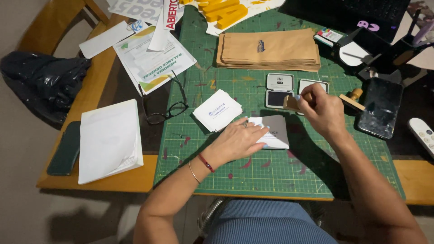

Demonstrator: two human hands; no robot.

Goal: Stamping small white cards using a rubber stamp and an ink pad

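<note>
My left hand [237, 139] lies flat on a small white paper bag [275, 132] on the green cutting mat [271, 171], pinning it down. My right hand [322, 110] grips a wooden stamp [291, 103] just above the bag's far edge, next to an open ink pad [279, 90]. A stack of stamped white bags [218, 110] rests to the left of my left hand.
A pile of brown paper bags [269, 49] lies at the back of the mat. Black glasses [167, 110], printed papers [153, 58] and a white envelope stack [109, 140] sit left. A phone [380, 107], another wooden stamp [353, 98] and a remote [422, 133] are right.
</note>
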